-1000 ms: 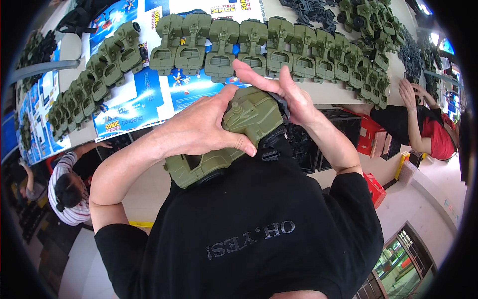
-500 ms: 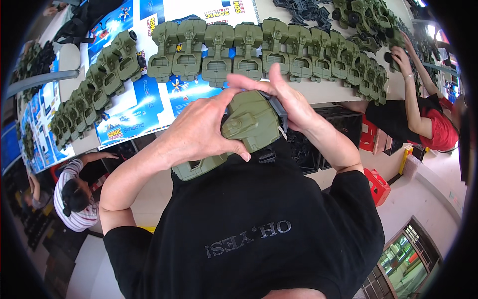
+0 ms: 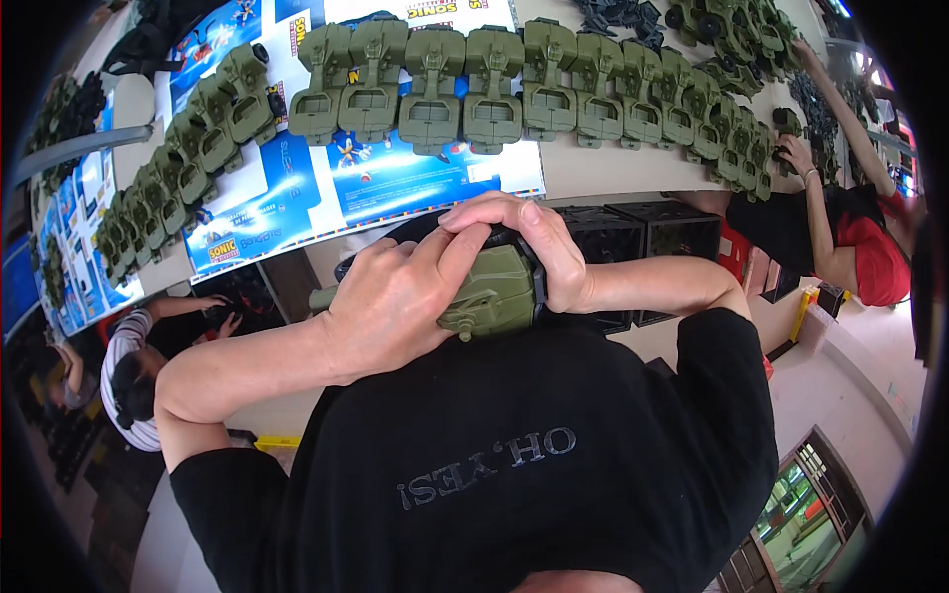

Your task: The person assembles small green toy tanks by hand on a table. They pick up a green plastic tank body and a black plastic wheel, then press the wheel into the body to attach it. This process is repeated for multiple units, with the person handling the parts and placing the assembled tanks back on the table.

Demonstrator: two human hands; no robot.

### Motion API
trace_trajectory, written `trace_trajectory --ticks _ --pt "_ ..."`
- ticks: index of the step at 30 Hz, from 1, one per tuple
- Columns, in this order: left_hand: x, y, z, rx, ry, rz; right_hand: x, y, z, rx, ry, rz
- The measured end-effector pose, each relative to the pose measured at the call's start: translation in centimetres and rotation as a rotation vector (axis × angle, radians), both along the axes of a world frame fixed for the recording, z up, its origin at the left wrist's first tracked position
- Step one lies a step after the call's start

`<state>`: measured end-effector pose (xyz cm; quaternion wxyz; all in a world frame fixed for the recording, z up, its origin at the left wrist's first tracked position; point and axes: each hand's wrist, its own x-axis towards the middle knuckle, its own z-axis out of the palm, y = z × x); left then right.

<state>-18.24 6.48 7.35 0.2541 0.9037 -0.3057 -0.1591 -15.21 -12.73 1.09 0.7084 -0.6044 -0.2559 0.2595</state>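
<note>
An olive-green plastic toy vehicle body (image 3: 499, 282) is clasped in front of my chest, below the table's near edge. Across its left side and top lies my left hand (image 3: 395, 292), closed round it with the fingertips reaching toward the other hand. My right hand (image 3: 544, 242) wraps the right end, where a strip of dark part shows beside the palm. Fingers of both hands meet over the top and hide much of the piece. Beyond them, similar green toy vehicle bodies (image 3: 430, 109) stand side by side in a long curved row.
Colourful printed sheets (image 3: 386, 193) cover part of the pale table (image 3: 583, 168). Dark grey parts (image 3: 618, 20) and assembled green vehicles (image 3: 727, 30) are heaped at the back. Black crates (image 3: 677, 237) stand below the edge. Co-workers sit left, in a striped shirt (image 3: 124, 341), and right, in red (image 3: 880, 267).
Both hands have drawn the vehicle body lower and turned it. My left thumb has gone out of sight, and my right fingers have folded over the top. The left co-worker's hands have moved.
</note>
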Motion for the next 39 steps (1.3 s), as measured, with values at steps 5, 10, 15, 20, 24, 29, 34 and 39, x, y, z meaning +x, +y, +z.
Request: trace_trajectory --ticks 5,10,15,20,24,29,34,39 --pt "-0.9 0.3 -0.3 -0.001 -0.032 0.011 0.1 0.6 -0.2 0.038 -0.111 0.024" --pt "-0.6 0.5 -0.3 0.016 0.020 0.051 0.3 0.9 0.4 0.067 -0.060 0.006" --pt "3.3 0.3 0.3 -0.237 0.162 0.280 6.0 1.2 3.3 -0.183 0.134 0.030" --pt "8.6 -1.6 -4.7 -0.573 0.230 0.577 9.5 -2.0 2.6 -0.418 -0.429 -0.657" --pt "11.2 -6.1 -8.3 -0.989 0.453 0.846 4.7 -3.1 2.1 -0.700 -0.570 -0.558" --pt "13.0 -13.8 -10.7 -1.136 0.592 0.849 3.9 -3.9 0.4 -1.062 -0.500 -0.719" --pt "15.2 -17.5 -8.3 -0.814 0.555 0.397 8.5 -16.2 -4.3 -1.051 -0.676 -1.015" --pt "14.6 -13.3 -10.2 -0.607 0.645 0.373 16.1 -34.9 -3.9 -1.460 -0.601 -1.275"
